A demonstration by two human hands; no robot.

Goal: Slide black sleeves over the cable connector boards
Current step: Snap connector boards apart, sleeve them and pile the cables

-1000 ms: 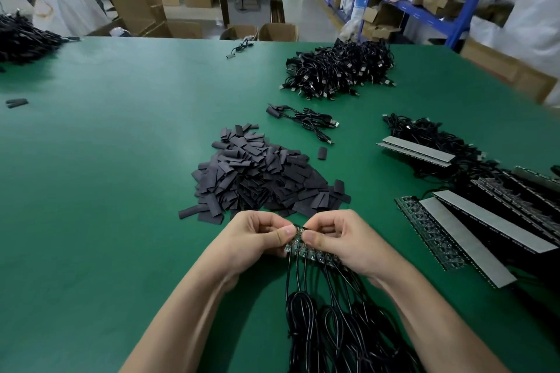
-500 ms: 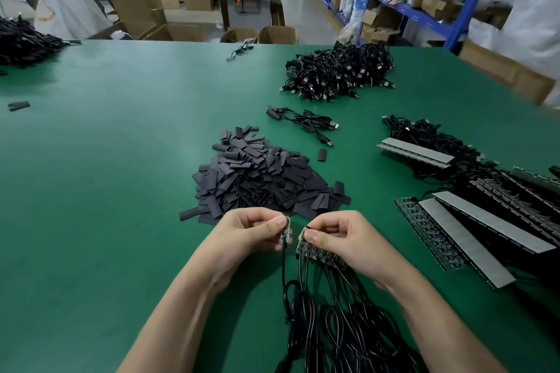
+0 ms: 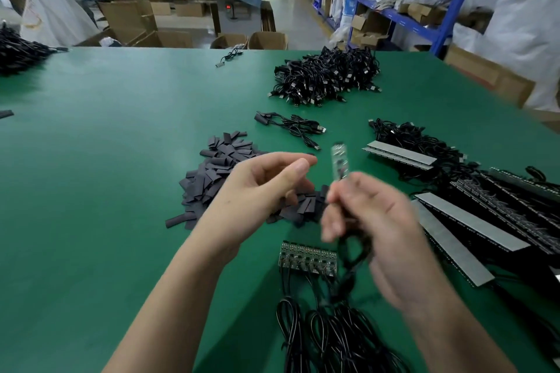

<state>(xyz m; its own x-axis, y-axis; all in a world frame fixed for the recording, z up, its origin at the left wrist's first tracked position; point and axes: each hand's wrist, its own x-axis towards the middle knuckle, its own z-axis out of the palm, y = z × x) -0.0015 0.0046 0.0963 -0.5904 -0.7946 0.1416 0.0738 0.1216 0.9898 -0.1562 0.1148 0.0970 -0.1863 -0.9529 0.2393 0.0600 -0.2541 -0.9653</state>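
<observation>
My right hand (image 3: 378,227), blurred by motion, grips one small connector board (image 3: 339,160) upright above the table; its black cable (image 3: 353,251) loops down below the hand. Beside it, my left hand (image 3: 263,188) hovers over the near edge of the black sleeve pile (image 3: 218,172), fingers loosely curled, with nothing visible in it. A strip of joined connector boards (image 3: 307,256) lies on the green table (image 3: 106,191) under my hands. Coiled cables (image 3: 318,339) trail from the strip toward me.
Two sleeved cables (image 3: 291,126) lie beyond the sleeve pile. A big heap of black USB cables (image 3: 327,76) sits at the back, another heap (image 3: 18,51) at far left. Long panels with grey strips (image 3: 460,221) and cables crowd the right side.
One board came off the strip in my left hand. The strip now lies on the table, and the single board is raised in my right hand. My left hand is free.
</observation>
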